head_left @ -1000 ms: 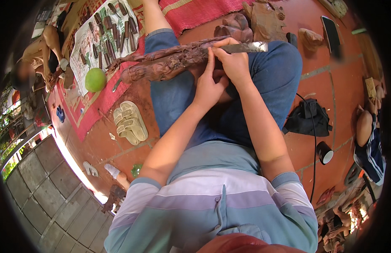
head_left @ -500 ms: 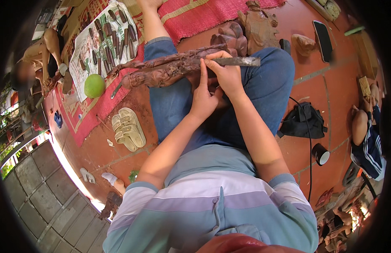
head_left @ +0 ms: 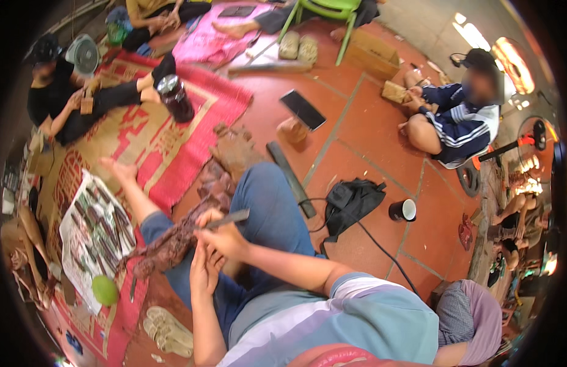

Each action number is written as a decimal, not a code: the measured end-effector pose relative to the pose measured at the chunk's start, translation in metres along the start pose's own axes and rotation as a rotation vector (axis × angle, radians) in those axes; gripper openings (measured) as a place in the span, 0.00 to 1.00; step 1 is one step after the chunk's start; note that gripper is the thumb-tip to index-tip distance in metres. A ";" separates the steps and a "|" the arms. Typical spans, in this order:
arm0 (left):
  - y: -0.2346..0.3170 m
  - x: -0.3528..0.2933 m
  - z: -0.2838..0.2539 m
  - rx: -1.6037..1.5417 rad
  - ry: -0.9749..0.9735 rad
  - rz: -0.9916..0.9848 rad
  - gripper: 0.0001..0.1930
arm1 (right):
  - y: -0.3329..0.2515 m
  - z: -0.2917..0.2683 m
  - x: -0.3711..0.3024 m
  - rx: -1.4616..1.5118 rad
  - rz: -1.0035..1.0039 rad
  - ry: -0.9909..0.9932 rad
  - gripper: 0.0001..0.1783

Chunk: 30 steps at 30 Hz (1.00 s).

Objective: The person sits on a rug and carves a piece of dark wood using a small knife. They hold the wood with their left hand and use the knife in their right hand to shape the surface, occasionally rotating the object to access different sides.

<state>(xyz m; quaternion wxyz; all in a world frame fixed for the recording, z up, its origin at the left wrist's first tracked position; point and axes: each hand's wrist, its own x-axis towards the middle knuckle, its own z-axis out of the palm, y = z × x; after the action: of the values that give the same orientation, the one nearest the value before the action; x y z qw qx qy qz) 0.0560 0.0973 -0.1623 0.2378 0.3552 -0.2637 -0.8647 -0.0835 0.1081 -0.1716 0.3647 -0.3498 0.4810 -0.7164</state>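
The right hand (head_left: 224, 238) comes in from four o'clock with the elbow bent and the forearm nearly level, its thumb and fingers pinched around a flat tool (head_left: 237, 217) whose grey, straight-edged bar juts out toward two o'clock. The left hand (head_left: 204, 269) rises from six o'clock, wrist straight, fingers lengthened and lightly curled; its fingertips reach up beside the right hand's knuckles, and from where I stand I can't tell whether they press on the tool. Just beyond both hands lies the carving (head_left: 167, 248), slanting from twelve round to eight o'clock across the blue denim leg (head_left: 180, 278): reddish-brown wood, knobbly and deeply cut, with a rounded lower end. Whether the tool's near end meets the wood is hidden by the fingers. At nine o'clock, slim dark tools (head_left: 100, 223) lie in loose rows on a crinkled pale sheet (head_left: 68, 229), with a smooth green fruit (head_left: 105, 290) near its lower edge at eight. Strapped beige sandals (head_left: 168, 330) sit at seven, on red tiles (head_left: 369, 183). A slack black fabric bag (head_left: 353, 205) slumps between two and three, a dark round cup (head_left: 402, 210) beyond it.
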 end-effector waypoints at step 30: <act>-0.020 0.016 -0.011 -0.647 -0.104 0.042 0.23 | -0.041 -0.003 -0.065 -0.476 -0.179 -0.280 0.06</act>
<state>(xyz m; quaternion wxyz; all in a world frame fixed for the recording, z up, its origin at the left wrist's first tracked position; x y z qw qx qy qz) 0.0496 0.1000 -0.1892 0.3423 0.2113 0.0055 -0.9155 -0.0617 0.1762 -0.1437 0.2704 -0.5621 0.5479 -0.5575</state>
